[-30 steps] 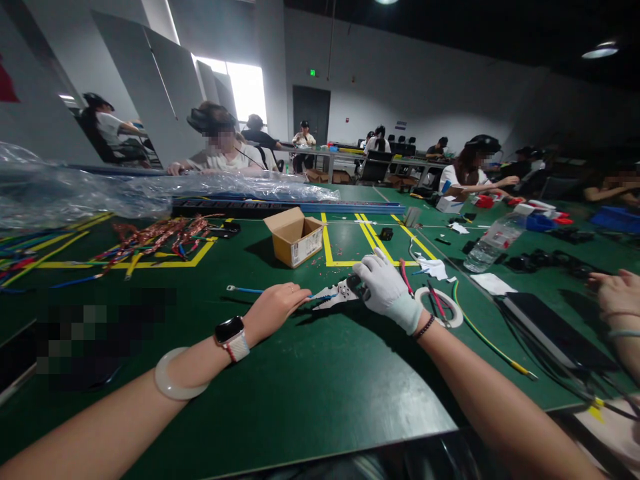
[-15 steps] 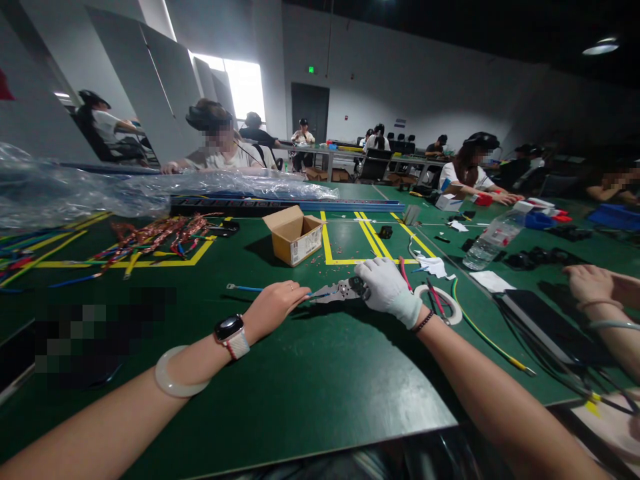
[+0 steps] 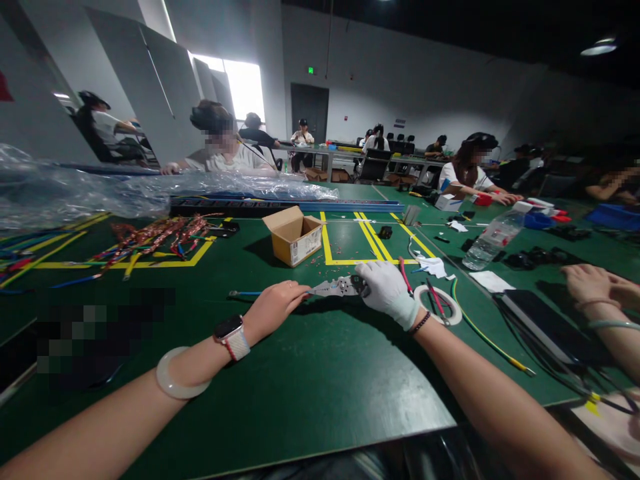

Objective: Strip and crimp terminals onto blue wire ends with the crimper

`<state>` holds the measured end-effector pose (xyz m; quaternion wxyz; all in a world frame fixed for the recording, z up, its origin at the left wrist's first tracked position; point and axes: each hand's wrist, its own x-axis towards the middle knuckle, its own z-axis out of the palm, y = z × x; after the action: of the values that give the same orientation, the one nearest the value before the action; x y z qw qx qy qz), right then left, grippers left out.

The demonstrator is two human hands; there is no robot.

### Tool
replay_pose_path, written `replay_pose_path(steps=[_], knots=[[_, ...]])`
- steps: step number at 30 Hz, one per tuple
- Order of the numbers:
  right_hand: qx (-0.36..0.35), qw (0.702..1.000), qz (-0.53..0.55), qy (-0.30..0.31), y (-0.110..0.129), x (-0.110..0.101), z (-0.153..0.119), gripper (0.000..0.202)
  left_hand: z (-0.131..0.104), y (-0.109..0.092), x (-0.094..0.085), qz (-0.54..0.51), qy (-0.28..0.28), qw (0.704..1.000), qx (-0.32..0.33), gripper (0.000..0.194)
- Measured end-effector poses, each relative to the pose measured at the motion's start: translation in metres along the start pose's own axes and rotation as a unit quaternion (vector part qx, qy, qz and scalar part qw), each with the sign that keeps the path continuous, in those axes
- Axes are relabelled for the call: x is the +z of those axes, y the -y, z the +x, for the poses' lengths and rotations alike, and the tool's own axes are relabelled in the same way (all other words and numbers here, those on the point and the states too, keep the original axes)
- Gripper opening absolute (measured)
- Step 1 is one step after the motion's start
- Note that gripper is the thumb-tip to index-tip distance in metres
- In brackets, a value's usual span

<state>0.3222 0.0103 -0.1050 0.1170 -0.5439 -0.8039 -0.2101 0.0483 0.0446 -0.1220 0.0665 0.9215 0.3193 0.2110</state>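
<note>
My bare left hand (image 3: 280,307) is closed on a blue wire (image 3: 247,294) lying crosswise above the table, with a metal lug at its left end. The wire's other end runs into the jaws of the wire strippers (image 3: 333,287), where a bit of blue shows. My right hand (image 3: 385,287), in a white glove, grips the dark handles of this tool, mostly hidden under the fingers. Its jaw tip lies right at my left fingertips. Just beyond stands an open cardboard box (image 3: 306,248). Right of the glove lie a roll of white tape (image 3: 456,313) and red-handled pliers (image 3: 405,275).
A bundle of copper-ended wires (image 3: 155,240) lies at left, with clear plastic wrap (image 3: 85,190) behind it. At right are a green-yellow wire (image 3: 480,343), a water bottle (image 3: 495,237) and a dark flat device (image 3: 553,327). A co-worker's hands (image 3: 593,283) rest at the right edge.
The strippers have turned slightly, and the bit of blue in their jaws shows farther right. My right hand has shifted a little; my left hand stays on the wire.
</note>
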Motion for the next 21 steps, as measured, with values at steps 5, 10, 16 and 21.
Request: replay_pose_path(steps=[5,10,16,21], knots=[[-0.044,0.997,-0.008,-0.07,-0.009,0.002,-0.001,0.045,0.004,-0.006,-0.004,-0.062,0.101,0.993,0.03,0.034],[-0.03,0.994,-0.037,-0.096,-0.01,0.001,-0.004,0.047,0.013,-0.011,-0.015,-0.146,0.187,0.971,0.019,0.037],[-0.019,0.999,-0.039,0.033,-0.005,-0.005,-0.002,0.049,0.016,-0.017,-0.03,-0.293,0.278,0.914,-0.043,0.042],[0.008,0.996,-0.029,0.082,0.0,-0.006,-0.001,0.054,0.016,-0.012,-0.029,-0.372,0.289,0.878,-0.088,0.047]])
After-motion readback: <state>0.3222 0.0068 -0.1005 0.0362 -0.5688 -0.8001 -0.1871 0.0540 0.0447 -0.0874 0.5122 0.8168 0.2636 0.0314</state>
